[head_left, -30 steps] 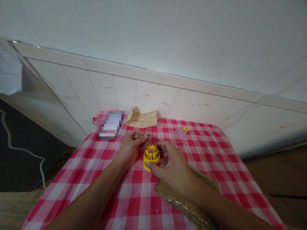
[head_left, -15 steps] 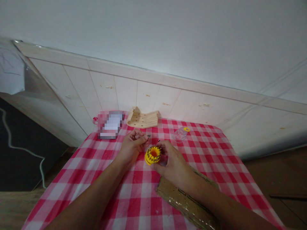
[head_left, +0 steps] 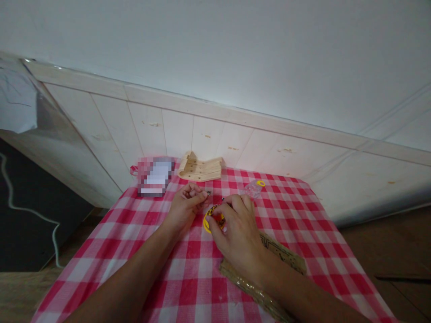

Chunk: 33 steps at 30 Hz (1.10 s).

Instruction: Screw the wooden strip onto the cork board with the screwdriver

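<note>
My left hand (head_left: 188, 202) pinches a small dark metal piece (head_left: 209, 193) between thumb and forefinger; it is too small to name surely. Just right of it is a yellow ring-shaped holder (head_left: 207, 225) with small dark metal pieces set around its rim. My right hand (head_left: 235, 224) is over the holder, fingers curled and thumb at its near left edge, covering most of it. A tiny dark piece (head_left: 222, 198) shows by the right fingertips; I cannot tell whether it is held.
A pale wooden piece with holes (head_left: 202, 170) stands at the back against the panelled wall. Left of it lies a blurred-out flat object (head_left: 156, 177). A clear plastic container with a yellow loop (head_left: 254, 188) lies back right. A taped cardboard piece (head_left: 283, 258) is under my right forearm. The checked tablecloth (head_left: 188, 282) covers the table.
My right hand has shifted from the right side of the yellow holder to over its top, now hiding much of it. My left hand stays with the small metal piece.
</note>
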{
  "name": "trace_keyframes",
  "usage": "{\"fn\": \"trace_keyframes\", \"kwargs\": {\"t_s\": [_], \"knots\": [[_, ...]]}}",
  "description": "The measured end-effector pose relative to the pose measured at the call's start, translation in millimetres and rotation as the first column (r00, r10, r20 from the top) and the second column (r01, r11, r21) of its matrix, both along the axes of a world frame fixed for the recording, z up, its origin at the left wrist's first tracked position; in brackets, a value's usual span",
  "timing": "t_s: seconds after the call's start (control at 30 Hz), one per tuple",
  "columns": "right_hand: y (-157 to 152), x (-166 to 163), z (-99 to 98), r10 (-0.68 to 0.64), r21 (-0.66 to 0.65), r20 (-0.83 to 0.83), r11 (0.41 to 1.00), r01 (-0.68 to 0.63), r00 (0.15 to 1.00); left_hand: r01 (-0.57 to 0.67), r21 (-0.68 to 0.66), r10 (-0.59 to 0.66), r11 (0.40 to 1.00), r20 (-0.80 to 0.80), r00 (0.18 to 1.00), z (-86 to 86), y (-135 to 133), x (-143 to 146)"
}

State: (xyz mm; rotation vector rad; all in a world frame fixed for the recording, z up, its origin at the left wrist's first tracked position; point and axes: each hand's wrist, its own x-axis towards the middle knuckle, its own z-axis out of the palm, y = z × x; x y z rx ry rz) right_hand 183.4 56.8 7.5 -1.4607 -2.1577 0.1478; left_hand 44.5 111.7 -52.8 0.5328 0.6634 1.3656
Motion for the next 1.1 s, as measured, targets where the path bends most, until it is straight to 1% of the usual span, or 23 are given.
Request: {"fn": "trace_keyframes", "kwargs": {"t_s": [0.13,0.2,0.27,0.3,0.37,0.43,0.5,0.6,0.67,0.73,0.9,1.1], "knots": [[0,0,-2.3,-0.004,0.072,-0.102,0.997,0.012,0.995,0.0,-0.011,0.0,1.0,-0.004,1.0,1.0,1,0],[-1,2,2.5,0.015,0.113,-0.177,0.994,0.006,0.984,-0.005,-0.017,0.005,1.0,0.0,1.0,1.2,1,0],[-1,5,10.5,0.045,0.118,-0.275,0.993,-0.013,0.96,-0.008,-0.019,0.008,1.0,0.005,1.0,1.5,1,0],[1,7,14.7,0.049,0.09,-0.332,0.996,-0.02,0.942,-0.008,-0.018,0.008,1.0,0.011,1.0,1.7,1,0],[7,12,21.3,0.021,-0.01,-0.438,1.0,-0.028,0.898,0.002,-0.009,-0.002,1.0,0.024,1.0,2.4,0,1],[17,16,23.4,-0.017,-0.092,-0.487,0.995,-0.033,0.873,0.016,0.001,-0.016,1.0,0.03,0.999,3.1,0,1],[30,20,21.2,0.019,-0.102,-0.457,0.992,-0.074,0.889,0.024,0.008,-0.024,1.0,0.023,0.999,3.5,0,1],[46,25,14.2,0.161,-0.076,-0.327,0.978,-0.195,0.931,0.023,0.004,-0.023,1.0,0.013,1.0,3.1,0,1],[53,27,10.1,0.231,-0.074,-0.255,0.964,-0.257,0.939,0.017,-0.008,-0.017,1.0,0.016,1.0,2.6,1,0],[57,27,7.5,0.272,-0.069,-0.222,0.953,-0.293,0.936,0.012,-0.019,-0.012,1.0,0.016,1.0,2.3,1,0],[61,23,5.8,0.324,-0.022,-0.205,0.942,-0.335,0.923,0.012,-0.01,-0.012,1.0,0.019,1.0,1.9,1,1],[62,19,4.0,0.326,-0.008,-0.192,0.942,-0.334,0.925,0.003,0.001,-0.003,1.0,0.03,1.0,-0.5,2,1]]}}
